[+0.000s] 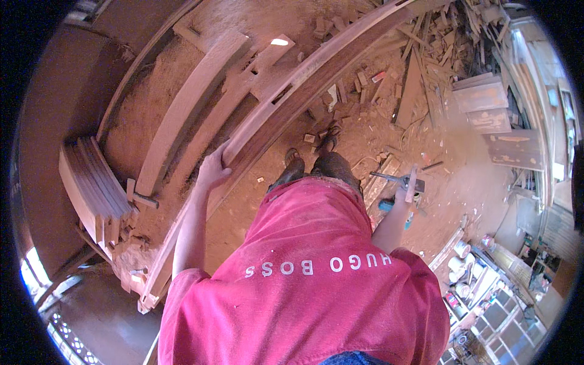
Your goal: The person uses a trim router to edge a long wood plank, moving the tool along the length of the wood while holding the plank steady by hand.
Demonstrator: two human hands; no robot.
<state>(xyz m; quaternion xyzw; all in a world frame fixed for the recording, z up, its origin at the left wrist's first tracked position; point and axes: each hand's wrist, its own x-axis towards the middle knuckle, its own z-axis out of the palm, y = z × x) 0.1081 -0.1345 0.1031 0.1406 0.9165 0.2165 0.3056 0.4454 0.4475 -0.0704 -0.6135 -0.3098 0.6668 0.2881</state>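
Note:
A long wooden beam (254, 130) runs diagonally across the workplace, with slots cut in its narrow edge. My left hand (214, 169) is closed over the beam's edge, left of my body. Out to the right, my right hand (406, 192) grips a tool (389, 177) with a dark bar and a flat brownish part; its exact kind is hard to make out. That hand is apart from the beam, over the dusty floor. Beyond the beam lie a curved plank (185, 112) and a narrower slotted timber (213, 125).
Several curved boards stand stacked (97, 182) at the far left, near a mallet-like piece (145, 199). Offcuts (359, 82) litter the sawdust-covered floor. Panels (514, 149) lean at the right. A blue-green object (385, 205) is below my right hand. Cans (462, 249) stand at lower right.

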